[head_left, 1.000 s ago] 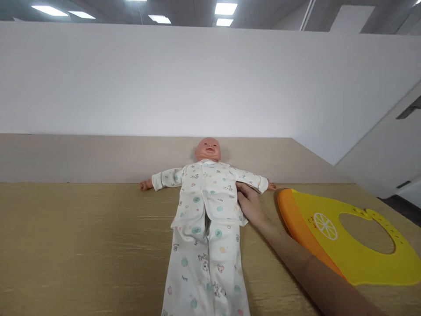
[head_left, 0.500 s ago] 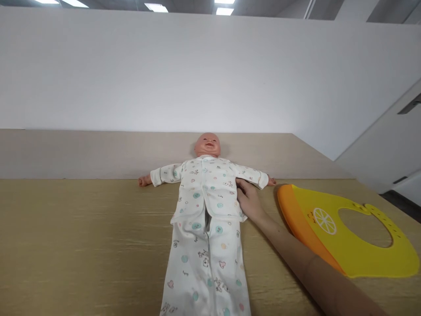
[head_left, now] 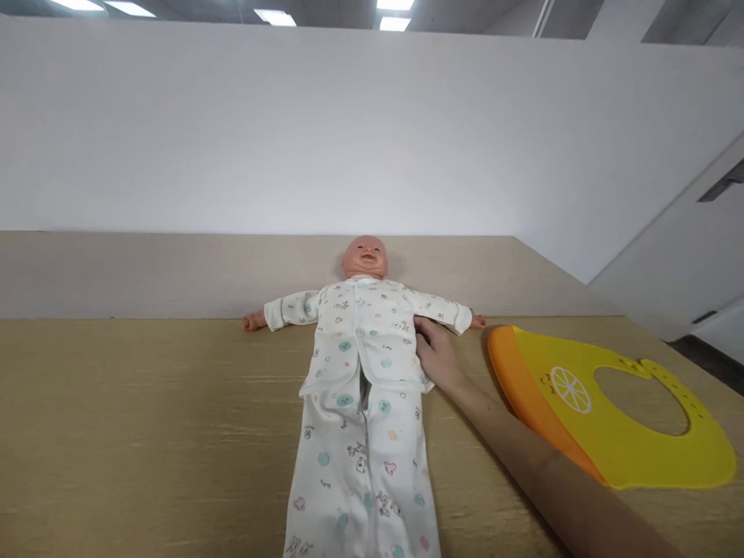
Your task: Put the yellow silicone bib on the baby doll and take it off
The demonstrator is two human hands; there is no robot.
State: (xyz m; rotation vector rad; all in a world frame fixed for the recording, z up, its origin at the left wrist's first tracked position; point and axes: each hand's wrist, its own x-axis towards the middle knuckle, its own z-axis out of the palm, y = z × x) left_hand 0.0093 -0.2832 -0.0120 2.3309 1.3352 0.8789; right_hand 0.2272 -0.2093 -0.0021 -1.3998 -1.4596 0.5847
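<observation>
A baby doll [head_left: 365,333] lies on its back with both arms spread wide, dressed in a white printed jacket and matching trousers. My right hand [head_left: 437,353] grips the doll's side just below its arm, on the right of the picture. Its fingertips are partly hidden against the jacket. To the right of my forearm lies a yellow silicone bib [head_left: 633,449] with an orange pocket and a citrus slice print. My left hand is out of the picture.
The doll and bib rest on a wooden table [head_left: 145,434]. A low pale board [head_left: 145,275] rises behind the doll's arms, with a white wall [head_left: 261,132] beyond. The table's right edge runs near the bib's neck opening.
The view has shifted very slightly. My right hand stays at the doll's side, and the doll and bib lie as before.
</observation>
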